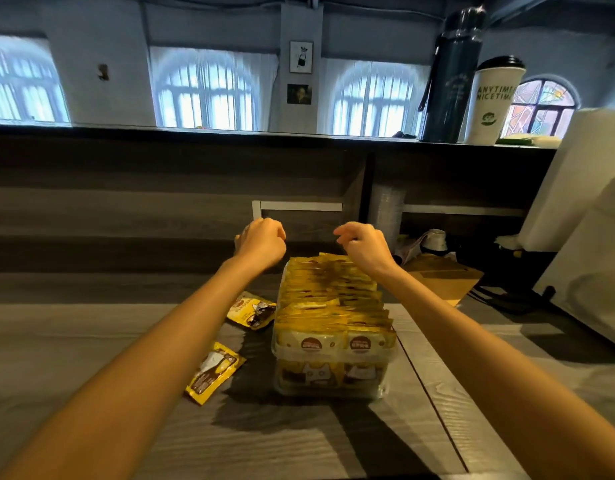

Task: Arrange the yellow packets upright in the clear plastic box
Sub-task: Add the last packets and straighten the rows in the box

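Two packets left out: nearer packet and farther packet, both flat on the table, just left of the clear plastic box; farther one crumpled at one end.
Packed rows: standing upright in the box, side by side in two files, tops above the rim, pressed close from front wall to back.
Feel, as a judgement: light, thin, soft sachets with a slick printed skin; likely to bend and slide rather than stand alone; contents probably powder, so little risk of breakage, some risk of creasing.
Where to take hold: best by pinching the sealed top edge between thumb and forefinger, body hanging below, then feeding bottom edge first into a gap.
Gap: none plainly visible; probably needs one hand pushing the rows back to open a slot.
Left hand: raised above the table beside the far left corner of the box, back to the camera, fingers curled under; cannot tell whether anything sits in the palm.
Right hand: over the far end of the rows, fingers loosely curled and slightly apart, holding nothing, not touching the packets.
Behind: dark flask and paper cup on the raised counter ledge.
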`<state>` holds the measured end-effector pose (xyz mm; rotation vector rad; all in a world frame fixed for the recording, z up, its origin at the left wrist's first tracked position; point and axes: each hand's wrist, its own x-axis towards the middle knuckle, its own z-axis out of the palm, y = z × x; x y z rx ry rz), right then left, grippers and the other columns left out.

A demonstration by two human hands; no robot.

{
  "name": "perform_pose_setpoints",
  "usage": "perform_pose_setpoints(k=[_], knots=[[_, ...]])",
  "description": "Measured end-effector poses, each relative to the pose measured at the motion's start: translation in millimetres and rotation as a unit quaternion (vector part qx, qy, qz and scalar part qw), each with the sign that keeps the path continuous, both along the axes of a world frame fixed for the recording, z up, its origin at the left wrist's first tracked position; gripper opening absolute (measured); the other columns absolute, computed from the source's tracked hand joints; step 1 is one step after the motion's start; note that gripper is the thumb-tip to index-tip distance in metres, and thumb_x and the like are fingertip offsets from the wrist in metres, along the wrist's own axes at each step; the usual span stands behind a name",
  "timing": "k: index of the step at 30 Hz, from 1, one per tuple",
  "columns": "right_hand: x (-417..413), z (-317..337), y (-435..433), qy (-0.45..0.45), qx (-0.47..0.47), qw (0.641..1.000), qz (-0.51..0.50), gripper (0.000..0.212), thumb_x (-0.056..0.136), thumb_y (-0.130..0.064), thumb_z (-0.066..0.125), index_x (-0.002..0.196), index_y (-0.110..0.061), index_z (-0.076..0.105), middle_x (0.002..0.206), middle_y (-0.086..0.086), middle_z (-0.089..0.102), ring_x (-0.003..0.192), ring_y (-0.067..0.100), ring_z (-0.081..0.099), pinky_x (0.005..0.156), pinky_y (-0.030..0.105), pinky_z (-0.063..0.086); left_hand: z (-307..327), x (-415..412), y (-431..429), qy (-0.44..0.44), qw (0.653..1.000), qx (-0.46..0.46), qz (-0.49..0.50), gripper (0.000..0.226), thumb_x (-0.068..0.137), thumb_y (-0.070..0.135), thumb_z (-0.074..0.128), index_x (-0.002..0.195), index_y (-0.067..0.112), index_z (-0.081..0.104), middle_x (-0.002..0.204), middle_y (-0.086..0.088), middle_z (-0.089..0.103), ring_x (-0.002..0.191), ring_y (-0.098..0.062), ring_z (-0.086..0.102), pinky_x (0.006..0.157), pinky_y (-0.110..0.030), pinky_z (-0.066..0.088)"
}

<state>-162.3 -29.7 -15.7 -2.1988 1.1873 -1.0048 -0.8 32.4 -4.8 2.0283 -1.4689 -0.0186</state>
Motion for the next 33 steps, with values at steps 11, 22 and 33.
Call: perform_pose_setpoints(k=[11, 22, 33], knots=[[83, 2, 130, 0.081, -0.133, 0.982, 0.111, 0.042, 0.091, 0.003, 0.045, 0.131, -0.009, 0.05, 0.137, 0.008, 0.046, 0.127, 0.025, 0.045, 0.101, 0.031, 0.042, -32, 48, 111, -0.035, 0.982, 0.094, 0.158, 0.033, 0.093, 0.007, 0.045, 0.125, 0.01, 0.056, 0.131, -0.017, 0.053, 0.121, -0.035, 0.05, 0.098, -0.042, 0.043], [126, -64, 142, 0.23, 0.05, 0.971, 0.035, 0.033, 0.094, -0.011, 0.046, 0.123, 0.004, 0.053, 0.13, 0.021, 0.053, 0.121, 0.034, 0.05, 0.098, 0.038, 0.043, -108, 65, 136, 0.032, 0.96, 0.228, 0.159, 0.045, 0.091, 0.038, 0.052, 0.127, 0.01, 0.052, 0.14, -0.018, 0.04, 0.132, -0.033, 0.034, 0.105, -0.039, 0.034], [129, -76, 132, 0.297, 0.025, 0.954, 0.038, 0.028, 0.093, -0.008, 0.043, 0.113, 0.005, 0.057, 0.12, 0.022, 0.058, 0.112, 0.035, 0.054, 0.09, 0.037, 0.047, -100, 100, 133, 0.25, 0.943, -0.031, 0.216, 0.061, 0.075, 0.002, 0.073, 0.125, 0.001, 0.039, 0.132, -0.018, 0.049, 0.121, -0.033, 0.051, 0.098, -0.04, 0.046]])
